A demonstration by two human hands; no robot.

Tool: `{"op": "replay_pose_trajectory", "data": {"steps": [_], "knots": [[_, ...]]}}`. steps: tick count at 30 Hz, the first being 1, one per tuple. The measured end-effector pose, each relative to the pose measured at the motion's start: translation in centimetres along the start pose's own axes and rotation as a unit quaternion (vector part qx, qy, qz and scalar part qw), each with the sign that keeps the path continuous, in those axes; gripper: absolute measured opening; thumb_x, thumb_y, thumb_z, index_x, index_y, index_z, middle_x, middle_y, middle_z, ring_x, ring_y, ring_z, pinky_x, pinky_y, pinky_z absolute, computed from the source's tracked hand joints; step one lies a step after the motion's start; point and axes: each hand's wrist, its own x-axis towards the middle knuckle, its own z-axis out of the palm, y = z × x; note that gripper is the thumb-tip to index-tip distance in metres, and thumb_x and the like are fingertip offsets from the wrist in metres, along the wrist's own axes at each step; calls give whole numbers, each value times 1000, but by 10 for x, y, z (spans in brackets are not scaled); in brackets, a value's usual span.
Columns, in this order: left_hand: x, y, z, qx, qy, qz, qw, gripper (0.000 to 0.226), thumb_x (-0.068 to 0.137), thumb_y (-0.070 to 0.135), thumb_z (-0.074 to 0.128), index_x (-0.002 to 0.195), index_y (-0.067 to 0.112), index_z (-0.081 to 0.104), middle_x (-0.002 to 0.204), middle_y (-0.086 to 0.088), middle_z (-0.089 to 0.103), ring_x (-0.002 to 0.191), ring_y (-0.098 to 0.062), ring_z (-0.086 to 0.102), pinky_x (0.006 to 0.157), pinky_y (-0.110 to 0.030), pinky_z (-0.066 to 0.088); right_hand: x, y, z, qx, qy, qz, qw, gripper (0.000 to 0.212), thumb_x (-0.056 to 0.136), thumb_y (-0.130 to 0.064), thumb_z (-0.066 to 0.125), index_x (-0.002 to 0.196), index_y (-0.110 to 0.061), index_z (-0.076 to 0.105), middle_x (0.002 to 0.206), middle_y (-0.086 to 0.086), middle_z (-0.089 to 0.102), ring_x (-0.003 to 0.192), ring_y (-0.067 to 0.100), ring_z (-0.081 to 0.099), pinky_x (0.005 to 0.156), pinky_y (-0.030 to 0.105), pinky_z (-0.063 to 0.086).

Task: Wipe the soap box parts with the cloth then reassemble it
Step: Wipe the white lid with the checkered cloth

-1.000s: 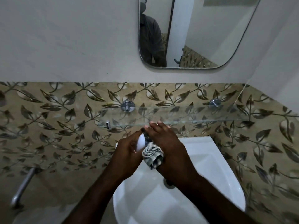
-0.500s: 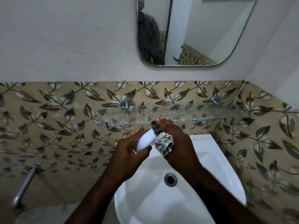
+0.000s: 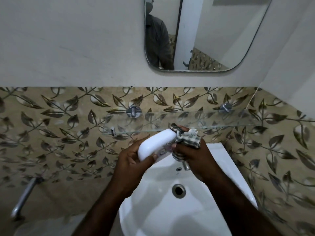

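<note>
Two hands wiping over the white ceramic sink point(image 3: 221, 167).
Left hand point(image 3: 131, 166) is gripping a white oval plastic soap box part point(image 3: 156, 143); right hand point(image 3: 196, 159) is pinching a grey checked cloth point(image 3: 188, 137) against its far end.

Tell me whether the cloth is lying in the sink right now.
No, the checked cloth is bunched in the right hand, pressed against the white soap box part above the sink.

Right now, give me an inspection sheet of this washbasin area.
Surface: white basin, bare, drain open.
Job's things: white soap box part held tilted over the basin; checked cloth pressed on its far end. Other parts: nothing seen.
Clutter: nothing seen.
Hands: left hand grips the box part; right hand holds the cloth bunched in its fingers.
Cables: nothing seen.
Surroundings: glass shelf behind the hands, mirror above, leaf tiles, metal tap partly hidden under the right hand.
</note>
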Motion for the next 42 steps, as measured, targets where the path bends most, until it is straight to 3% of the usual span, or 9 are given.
{"op": "replay_pose_trajectory", "data": {"steps": [3, 10, 13, 18, 24, 27, 32, 37, 42], "knots": [[-5, -4, 3, -89, -18, -89, 992, 60, 69, 23, 79, 126, 26, 62, 122, -5, 70, 112, -28, 66, 84, -38, 57, -1, 5, 0, 59, -4, 29, 998, 47, 76, 1, 67, 120, -16, 67, 91, 19, 52, 85, 31, 42, 71, 44, 33], [-5, -4, 2, -283, -103, -325, 897, 60, 85, 50, 55, 134, 17, 56, 131, -24, 60, 118, -49, 56, 87, -57, 53, -3, -1, 5, -82, -19, 33, 996, 38, 78, 5, 71, 107, -20, 72, 76, 8, 66, 63, 17, 55, 53, 24, 42], [-7, -6, 3, -353, -118, -339, 864, 77, 72, 44, 74, 136, 7, 52, 135, -29, 55, 114, -52, 57, 82, -54, 55, -2, -10, 12, -144, -23, 13, 989, 37, 79, 9, 69, 108, -15, 69, 69, -9, 67, 56, 2, 55, 49, 17, 41], [-9, -13, 5, -442, -85, -335, 828, 96, 54, 32, 82, 140, 4, 48, 137, -29, 53, 113, -48, 59, 82, -51, 55, -1, -37, 8, -252, 73, -69, 962, 29, 77, 0, 74, 102, -12, 70, 88, 12, 73, 74, 26, 66, 69, 43, 55], [-3, -11, 25, -423, -26, -315, 849, 58, 90, 43, 40, 139, 16, 52, 123, -15, 68, 109, -32, 67, 97, -48, 48, -16, -37, 37, -526, -39, -156, 835, 43, 65, -5, 75, 107, -15, 71, 97, 7, 59, 95, 28, 57, 83, 34, 47], [-1, -6, 24, -453, -40, -319, 832, 57, 98, 57, 27, 145, 37, 2, 102, -13, 76, 96, -22, 73, 107, -27, 40, -42, -21, 56, -541, -54, -186, 818, 39, 65, -13, 65, 103, -18, 69, 93, 8, 60, 89, 30, 57, 75, 42, 49], [-2, -8, 17, -458, -16, -345, 819, 82, 73, 39, 75, 137, -3, 47, 117, -22, 68, 108, -31, 67, 93, -43, 53, -53, -20, 56, -526, -119, -173, 824, 33, 67, -11, 69, 98, -20, 66, 92, 3, 60, 88, 24, 58, 77, 34, 49], [0, -13, 24, -429, 11, -324, 843, 48, 100, 37, 36, 137, 12, 53, 135, -13, 61, 120, -28, 61, 96, -45, 49, -14, -45, 43, -518, 30, -130, 845, 44, 59, -10, 83, 101, -14, 70, 95, 5, 64, 91, 25, 62, 73, 24, 40], [0, -6, 20, -400, 56, -285, 870, 42, 100, 26, 34, 131, 11, 58, 118, -10, 72, 104, -19, 70, 88, -33, 55, -53, -33, 66, -522, -77, -191, 828, 29, 66, -12, 70, 94, -17, 68, 92, 3, 63, 87, 18, 56, 75, 27, 47]]}}
